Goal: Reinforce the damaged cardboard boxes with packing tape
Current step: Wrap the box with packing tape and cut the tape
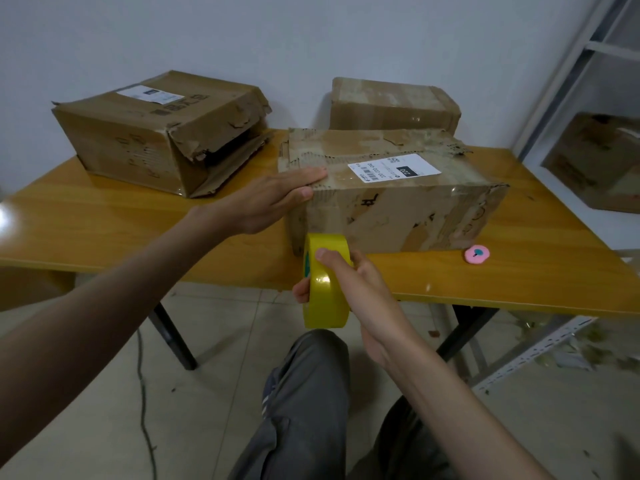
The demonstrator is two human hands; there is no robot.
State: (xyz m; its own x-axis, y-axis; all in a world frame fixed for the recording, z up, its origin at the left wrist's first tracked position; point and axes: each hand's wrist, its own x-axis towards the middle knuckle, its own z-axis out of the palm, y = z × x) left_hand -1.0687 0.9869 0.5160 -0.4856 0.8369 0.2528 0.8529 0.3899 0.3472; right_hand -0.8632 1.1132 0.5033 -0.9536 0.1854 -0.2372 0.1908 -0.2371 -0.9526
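**Currently: front box braced, tape roll held at its near face**

The left hand (273, 199) lies flat, fingers straight, on the near-left top corner of the front cardboard box (391, 192), thumb against its side. This box stands near the front edge of the table (104, 220). The right hand (349, 282) grips the yellow tape roll (323, 299), fingers curled round it, at the box's lower near-left corner, over the table's front edge. A torn box (156, 133) sits toward the rear-left corner; a third box (393, 103) sits at the rear edge. A pink round object (477, 253) lies near the front edge.

Four boxes (391, 188), one tape roll (323, 289)
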